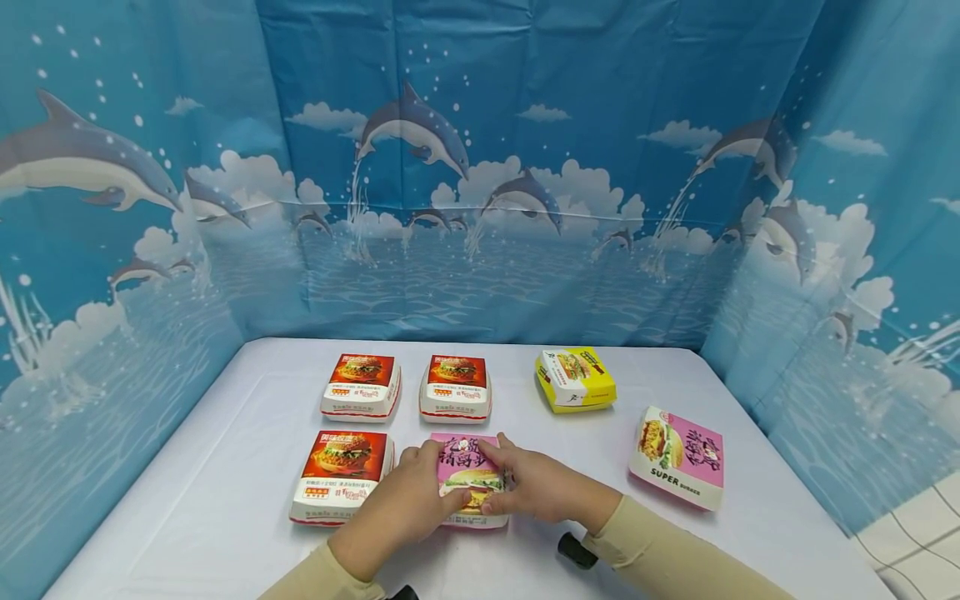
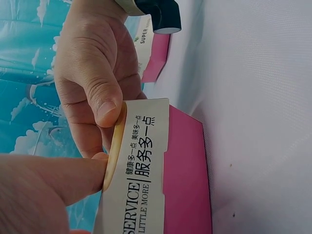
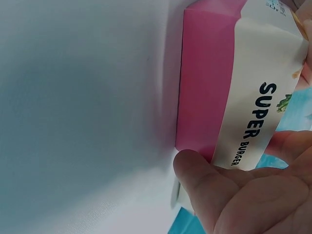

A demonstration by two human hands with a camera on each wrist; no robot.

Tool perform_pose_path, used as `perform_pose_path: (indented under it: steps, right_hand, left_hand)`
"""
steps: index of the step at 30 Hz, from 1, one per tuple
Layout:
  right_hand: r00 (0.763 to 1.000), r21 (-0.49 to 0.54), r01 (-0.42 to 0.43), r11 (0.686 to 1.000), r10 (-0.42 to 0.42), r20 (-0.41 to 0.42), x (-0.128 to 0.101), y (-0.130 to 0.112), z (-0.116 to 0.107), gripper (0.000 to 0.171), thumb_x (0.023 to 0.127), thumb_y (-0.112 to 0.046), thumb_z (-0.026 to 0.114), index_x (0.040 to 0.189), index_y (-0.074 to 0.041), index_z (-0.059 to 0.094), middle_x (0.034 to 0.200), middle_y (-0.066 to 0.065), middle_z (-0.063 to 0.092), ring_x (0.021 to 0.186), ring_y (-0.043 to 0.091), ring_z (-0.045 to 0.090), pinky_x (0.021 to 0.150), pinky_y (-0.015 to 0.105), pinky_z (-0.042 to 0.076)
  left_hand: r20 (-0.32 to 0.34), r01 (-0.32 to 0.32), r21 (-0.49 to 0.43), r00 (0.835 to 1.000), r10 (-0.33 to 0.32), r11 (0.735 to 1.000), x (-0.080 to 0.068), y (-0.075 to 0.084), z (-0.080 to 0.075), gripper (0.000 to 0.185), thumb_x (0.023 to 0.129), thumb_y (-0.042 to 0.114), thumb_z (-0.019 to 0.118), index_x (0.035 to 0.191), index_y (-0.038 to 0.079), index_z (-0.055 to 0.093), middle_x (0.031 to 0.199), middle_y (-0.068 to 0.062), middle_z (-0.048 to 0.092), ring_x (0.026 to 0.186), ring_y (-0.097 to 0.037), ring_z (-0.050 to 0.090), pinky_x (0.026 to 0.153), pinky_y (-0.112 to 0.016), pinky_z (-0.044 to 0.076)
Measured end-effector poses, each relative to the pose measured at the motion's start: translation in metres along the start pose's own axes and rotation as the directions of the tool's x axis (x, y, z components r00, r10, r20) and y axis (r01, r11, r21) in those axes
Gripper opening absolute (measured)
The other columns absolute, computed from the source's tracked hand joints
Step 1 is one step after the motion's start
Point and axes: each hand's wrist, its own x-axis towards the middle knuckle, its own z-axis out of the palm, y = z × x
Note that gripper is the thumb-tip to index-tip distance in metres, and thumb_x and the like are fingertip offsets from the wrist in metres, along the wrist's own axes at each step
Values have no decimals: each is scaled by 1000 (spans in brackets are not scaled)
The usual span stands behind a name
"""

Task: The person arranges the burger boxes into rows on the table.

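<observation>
In the head view a pink and white burger box (image 1: pixel 470 467) sits closed near the front of the white table, between both hands. My left hand (image 1: pixel 408 500) grips its left side, thumb on the lid near the front edge. From the opposite side my right hand (image 1: pixel 543 486) holds it, thumb likewise on the lid. The left wrist view shows the box's lettered front flap (image 2: pixel 141 165) and both thumbs meeting the lid's edge. In the right wrist view, a fingertip (image 3: pixel 187 163) of the right hand lies at the corner of the pink base.
Red and white burger boxes stand left at the front (image 1: pixel 341 475), behind it (image 1: pixel 362 387), and in the middle back (image 1: pixel 454 389). A yellow box (image 1: pixel 576 379) is back right. Another pink box (image 1: pixel 678 457) lies nearer the right edge. A dolphin-print curtain (image 1: pixel 480 167) surrounds the table.
</observation>
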Motion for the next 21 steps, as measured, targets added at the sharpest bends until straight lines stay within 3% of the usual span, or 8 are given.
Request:
perform_pose_path:
  steps: [11,21]
  right_hand:
    - [1000,11,12,1000,-12,0,0,1,-1,91,87,-37,87,164,-22,40,174,23,20,159,44,26,126,63,26]
    - [1000,20,28,999,-29,6,-3,1,-4,91,87,-36,87,164,-20,40,173,24,23,159,43,27,126,62,28]
  left_hand:
    - [-2,-5,-1,1000,5,1000,1,-1,0,89,87,57,81,149,3,47,131,-24,58,101,-30,65,95,-62,57]
    - [10,-11,-4,1000,11,1000,0,0,-3,90,88,58,79,150,3,46,132,-25,58,104,-30,65,95,-62,57]
